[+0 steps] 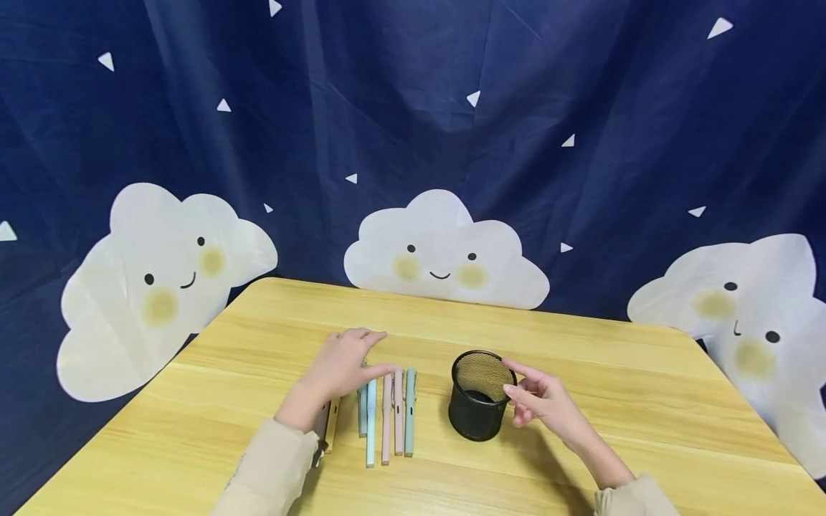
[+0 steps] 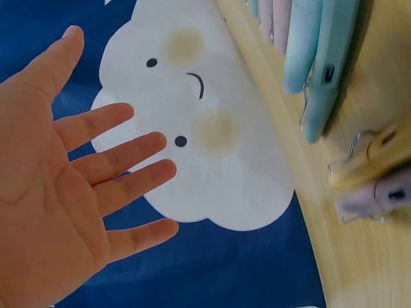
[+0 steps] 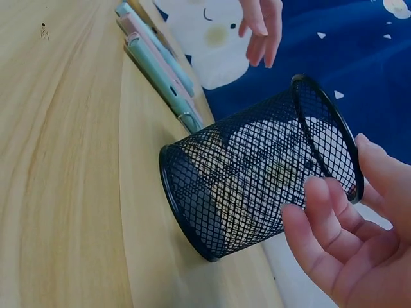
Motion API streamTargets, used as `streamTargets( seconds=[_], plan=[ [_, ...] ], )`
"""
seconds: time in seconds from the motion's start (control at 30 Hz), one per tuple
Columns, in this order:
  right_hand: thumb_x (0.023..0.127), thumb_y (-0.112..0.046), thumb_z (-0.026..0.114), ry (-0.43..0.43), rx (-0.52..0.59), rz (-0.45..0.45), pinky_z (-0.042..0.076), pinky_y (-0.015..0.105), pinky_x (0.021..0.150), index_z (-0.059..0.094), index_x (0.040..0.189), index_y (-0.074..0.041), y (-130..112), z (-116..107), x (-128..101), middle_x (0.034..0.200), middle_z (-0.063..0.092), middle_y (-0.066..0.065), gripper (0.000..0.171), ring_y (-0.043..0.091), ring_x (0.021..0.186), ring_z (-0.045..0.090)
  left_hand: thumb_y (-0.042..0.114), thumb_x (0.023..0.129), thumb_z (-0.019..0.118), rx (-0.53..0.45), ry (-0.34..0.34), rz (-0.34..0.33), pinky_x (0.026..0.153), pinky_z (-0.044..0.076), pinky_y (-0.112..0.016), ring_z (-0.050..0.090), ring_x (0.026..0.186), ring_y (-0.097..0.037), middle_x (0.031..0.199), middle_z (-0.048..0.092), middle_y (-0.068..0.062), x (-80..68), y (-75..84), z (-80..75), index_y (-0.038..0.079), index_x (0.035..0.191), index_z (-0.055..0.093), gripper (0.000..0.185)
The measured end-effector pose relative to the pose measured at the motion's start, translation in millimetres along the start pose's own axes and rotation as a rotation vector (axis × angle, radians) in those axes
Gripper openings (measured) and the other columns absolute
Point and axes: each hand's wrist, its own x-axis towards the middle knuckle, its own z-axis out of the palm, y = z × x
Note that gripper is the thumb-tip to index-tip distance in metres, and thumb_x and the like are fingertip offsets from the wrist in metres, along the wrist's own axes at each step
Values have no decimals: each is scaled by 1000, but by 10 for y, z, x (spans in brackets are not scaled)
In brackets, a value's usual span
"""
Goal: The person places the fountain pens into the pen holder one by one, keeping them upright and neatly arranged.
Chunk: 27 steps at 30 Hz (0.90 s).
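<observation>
From the head view the left hand hovered beside the pens, seemingly to pick one; at its wrist, spread, empty fingers seemed next to need a pinch; at the right wrist, the right hand lightly gripped the mesh cup just left of it.

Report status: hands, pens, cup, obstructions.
Left hand empty, near the pastel pens. Right hand at rim of black mesh cup. Cup upright, no pens inside. Nothing visible between pens and cup.
</observation>
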Motion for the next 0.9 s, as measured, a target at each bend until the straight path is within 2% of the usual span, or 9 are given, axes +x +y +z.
streamTargets(
  seconds=[0.3, 0.53, 0.8, 0.9],
  plan=[
    [88, -2, 53, 24, -8, -15, 51, 32, 50, 23, 133, 15, -25, 26, 1, 68, 52, 11, 56, 14, 51, 56, 40, 80, 63, -61, -24, -28, 89, 40, -44, 52, 107, -30, 116, 57, -13, -74, -234, -64, 4, 118, 57, 53],
    [88, -2, 54, 21, -14, 6, 52, 32, 51, 23, 132, 15, -45, 24, 6, 70, 53, 15, 57, 13, 50, 55, 33, 78, 68, -86, -71, -63, 79, 46, -42, 58, 95, -26, 105, 62, -10, -120, -375, -51, 6, 113, 60, 45],
    [89, -3, 53, 9, -10, 9, 51, 32, 50, 22, 133, 15, -41, 22, -2, 69, 54, 14, 57, 12, 49, 55, 26, 75, 72, -116, -119, -100, 70, 47, -38, 59, 84, -24, 93, 63, -10, -155, -486, -38, 5, 110, 62, 42],
    [89, -4, 53, 7, -7, 12, 51, 32, 50, 22, 133, 14, -38, 20, -3, 68, 54, 13, 57, 13, 50, 55, 25, 74, 72, -132, -130, -117, 64, 46, -33, 57, 76, -18, 85, 62, -5, -173, -527, -41, 5, 111, 61, 43]
  ],
)
